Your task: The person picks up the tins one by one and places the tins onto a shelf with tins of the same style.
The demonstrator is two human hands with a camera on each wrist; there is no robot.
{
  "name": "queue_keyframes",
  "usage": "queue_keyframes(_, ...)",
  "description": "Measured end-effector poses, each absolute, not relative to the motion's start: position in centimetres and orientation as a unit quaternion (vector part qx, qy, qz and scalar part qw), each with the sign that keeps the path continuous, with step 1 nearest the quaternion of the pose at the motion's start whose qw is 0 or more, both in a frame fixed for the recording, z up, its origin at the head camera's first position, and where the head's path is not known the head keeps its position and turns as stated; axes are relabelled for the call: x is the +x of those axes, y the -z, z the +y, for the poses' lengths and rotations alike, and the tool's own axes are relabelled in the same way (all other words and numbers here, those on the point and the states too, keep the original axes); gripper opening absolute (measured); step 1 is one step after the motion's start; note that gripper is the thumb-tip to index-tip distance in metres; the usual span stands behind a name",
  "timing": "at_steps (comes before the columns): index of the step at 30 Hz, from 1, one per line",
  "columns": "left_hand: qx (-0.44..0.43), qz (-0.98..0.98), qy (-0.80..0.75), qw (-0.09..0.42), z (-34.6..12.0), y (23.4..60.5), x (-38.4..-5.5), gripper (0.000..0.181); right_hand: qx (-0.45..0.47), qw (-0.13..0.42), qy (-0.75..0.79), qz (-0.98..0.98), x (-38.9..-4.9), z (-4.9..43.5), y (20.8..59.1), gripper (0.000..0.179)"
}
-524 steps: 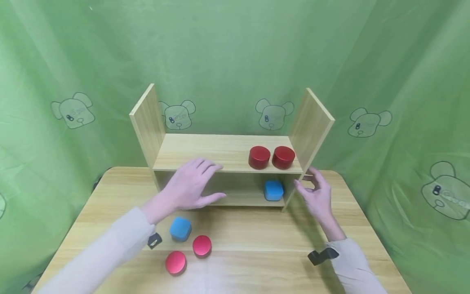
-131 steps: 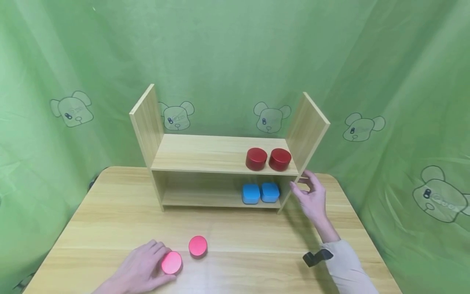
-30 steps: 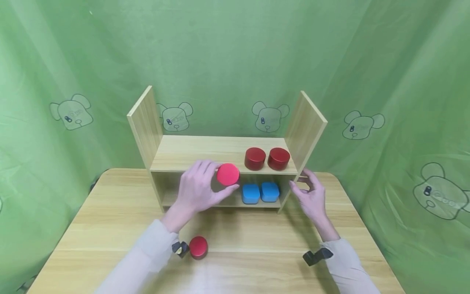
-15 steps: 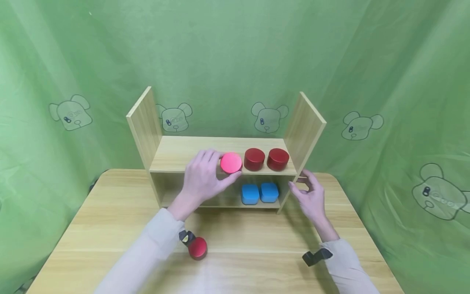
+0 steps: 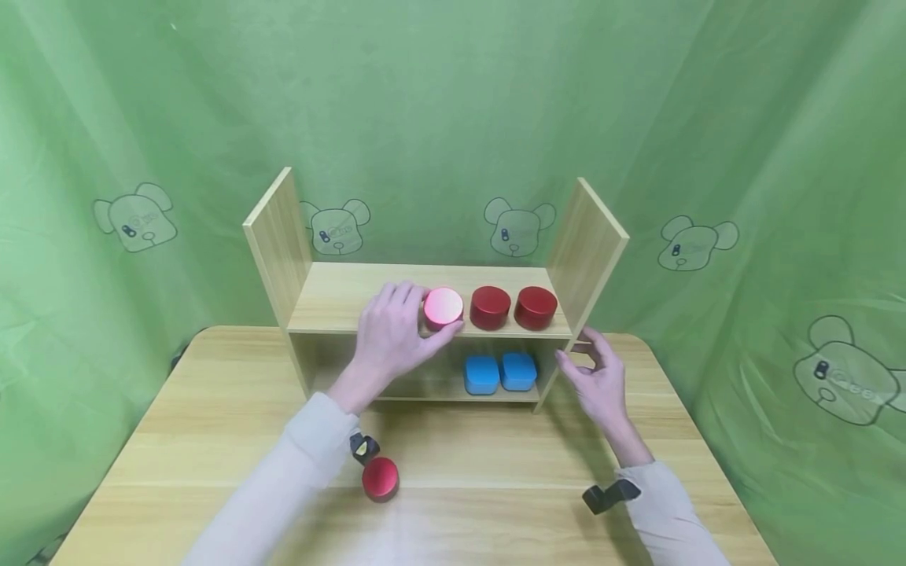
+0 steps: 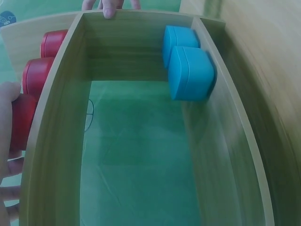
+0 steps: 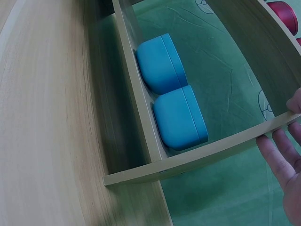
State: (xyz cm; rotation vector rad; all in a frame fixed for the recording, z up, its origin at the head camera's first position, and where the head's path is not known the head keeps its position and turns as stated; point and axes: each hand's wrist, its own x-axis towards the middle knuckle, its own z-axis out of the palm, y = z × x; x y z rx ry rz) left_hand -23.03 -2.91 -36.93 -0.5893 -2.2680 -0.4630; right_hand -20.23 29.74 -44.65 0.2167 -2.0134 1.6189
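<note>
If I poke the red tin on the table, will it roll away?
Probably not: the tin sits flat on its base, so it would likely slide. It looks too squat to tip easily. Its smooth, shiny top might feel slippery.

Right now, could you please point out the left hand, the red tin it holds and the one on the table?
Left hand (image 5: 389, 328): head view, back of hand.
Held red tin (image 5: 443, 305): head view, top face.
Red tin (image 5: 381, 475) on the table (image 5: 531, 523): head view, top face.
</note>
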Motion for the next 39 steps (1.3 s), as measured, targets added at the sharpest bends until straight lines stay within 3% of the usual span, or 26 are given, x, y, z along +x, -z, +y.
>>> queue_keyframes(8,-0.224,-0.895,0.168,0.347,-2.8,36.9,-23.5,0.066,0.079,0.271,-0.603,-0.746,-20.2,29.7,44.7,0.048)
queue_keyframes(39,-0.236,-0.899,0.13,0.346,-2.7,37.3,-24.5,0.07,0.085,0.271,-0.602,-0.747,-20.5,30.0,45.0,0.049)
